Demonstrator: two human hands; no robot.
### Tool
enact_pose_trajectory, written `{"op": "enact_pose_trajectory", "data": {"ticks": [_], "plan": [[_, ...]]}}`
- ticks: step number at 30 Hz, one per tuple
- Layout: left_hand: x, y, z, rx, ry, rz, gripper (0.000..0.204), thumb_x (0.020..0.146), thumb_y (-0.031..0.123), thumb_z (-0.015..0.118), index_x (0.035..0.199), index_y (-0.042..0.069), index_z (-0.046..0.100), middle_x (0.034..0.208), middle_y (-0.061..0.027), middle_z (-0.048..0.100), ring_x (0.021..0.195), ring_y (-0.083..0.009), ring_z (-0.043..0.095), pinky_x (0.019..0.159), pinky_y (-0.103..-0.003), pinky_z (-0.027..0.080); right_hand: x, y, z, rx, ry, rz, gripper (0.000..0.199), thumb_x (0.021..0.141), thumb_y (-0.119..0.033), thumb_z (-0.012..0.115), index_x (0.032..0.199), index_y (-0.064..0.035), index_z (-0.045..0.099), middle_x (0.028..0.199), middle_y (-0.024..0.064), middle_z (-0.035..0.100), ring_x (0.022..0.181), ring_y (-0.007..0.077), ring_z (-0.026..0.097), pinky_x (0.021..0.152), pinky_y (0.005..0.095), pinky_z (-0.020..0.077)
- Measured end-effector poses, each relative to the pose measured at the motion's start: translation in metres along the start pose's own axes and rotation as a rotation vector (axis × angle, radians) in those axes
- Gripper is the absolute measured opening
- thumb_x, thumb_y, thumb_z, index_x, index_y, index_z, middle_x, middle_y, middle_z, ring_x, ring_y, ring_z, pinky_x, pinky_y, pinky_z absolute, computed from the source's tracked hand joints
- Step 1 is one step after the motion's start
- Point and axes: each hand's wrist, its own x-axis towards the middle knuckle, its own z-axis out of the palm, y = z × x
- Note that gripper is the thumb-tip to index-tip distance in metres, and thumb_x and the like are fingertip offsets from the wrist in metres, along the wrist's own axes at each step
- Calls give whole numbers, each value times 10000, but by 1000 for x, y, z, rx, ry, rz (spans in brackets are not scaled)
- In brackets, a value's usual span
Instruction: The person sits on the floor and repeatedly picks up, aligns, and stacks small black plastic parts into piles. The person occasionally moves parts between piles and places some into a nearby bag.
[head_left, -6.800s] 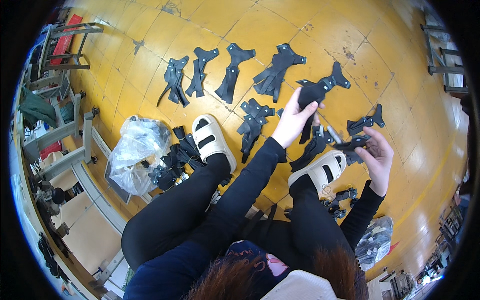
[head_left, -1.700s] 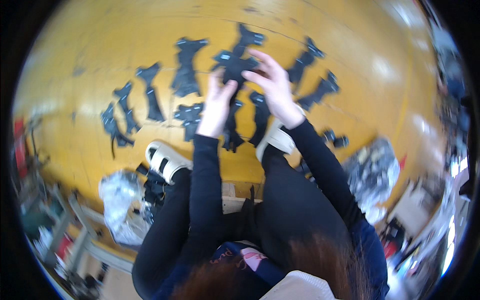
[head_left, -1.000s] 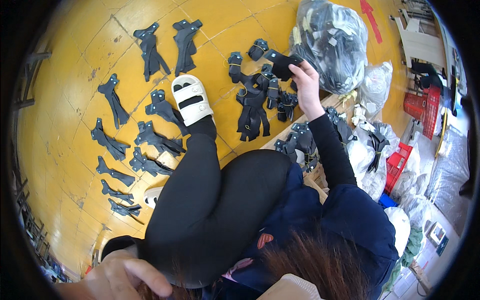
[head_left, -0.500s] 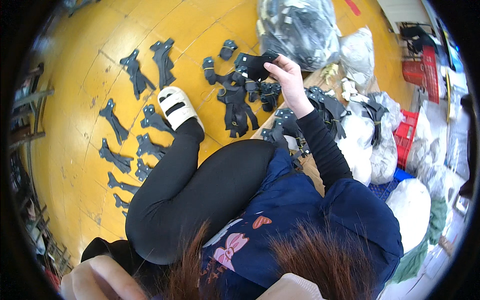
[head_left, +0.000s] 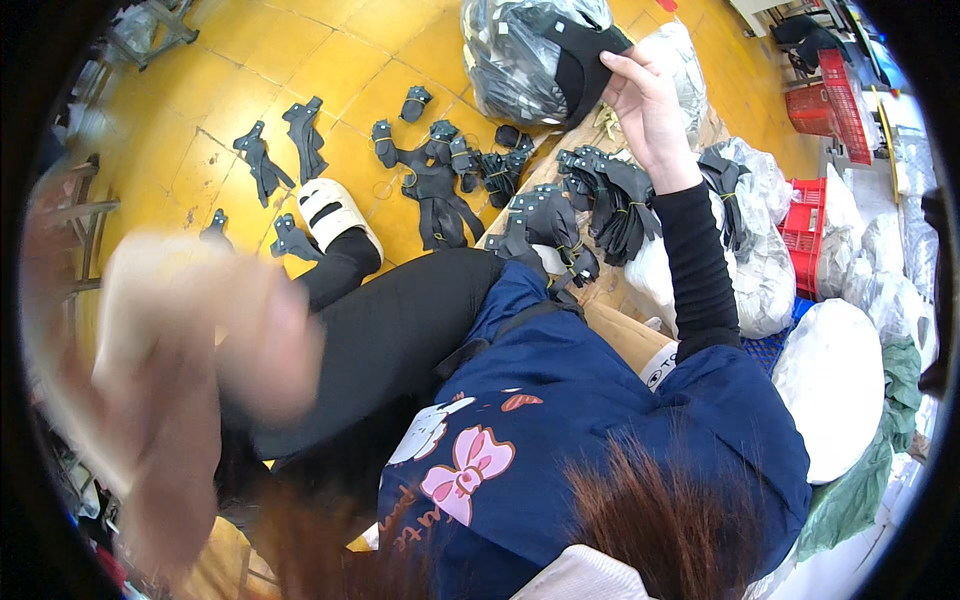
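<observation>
My right hand is raised over the far side of the floor, thumb and fingers pinching the edge of a curved black fabric piece. The piece hangs spread out in front of a large clear plastic bag full of dark pieces. Off to the left, my left hand is lifted above my leg and smeared by motion, so its fingers cannot be made out. Below my right hand, bundles of black fabric pieces tied with yellow bands rest on brown cardboard. More tied black bundles lie on the yellow floor.
Several flat black pieces lie on the floor beyond my sandal. White and clear plastic bags crowd the right, with a red crate among them. Farther back is a red basket; metal racks stand at the left.
My right hand has moved right and up with the black fabric piece, which now hangs over the large bag. My left hand has risen from the lower left corner. The view has shifted.
</observation>
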Motion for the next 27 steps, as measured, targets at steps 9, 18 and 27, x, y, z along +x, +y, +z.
{"op": "enact_pose_trajectory", "data": {"ticks": [9, 18, 27], "plan": [[39, -69, 96, 379, 125, -489, 680, 784, 252, 732, 1341, 6, 430, 1214, -157, 562, 1166, -212, 500, 995, -306, 368, -37, -43, 48, -103, -380, 148, 256, 812, -38, 679, 1064, -13, 641, 960, 36, 671, 877, 95, 612, 842, 231, 465], [21, -193, 193, -1053, 673, -399, 265, 971, 280, 505, 979, 17, 540, 689, -2, 423, 619, -148, 455, 670, -318, 421, -2, -34, -55, -841, -201, -134, 235, 892, -170, 597, 1072, -33, 658, 957, 61, 693, 905, 147, 645, 844, 267, 475], [-7, -217, 208, -751, 927, -315, 252, 981, 256, 497, 817, 65, 493, 724, -12, 464, 672, -144, 458, 672, -311, 419, -107, 103, -243, -1766, -27, 736, 688, 834, -608, 515, 876, 62, 664, 895, 270, 656, 901, 380, 651, 813, 440, 494]]}}
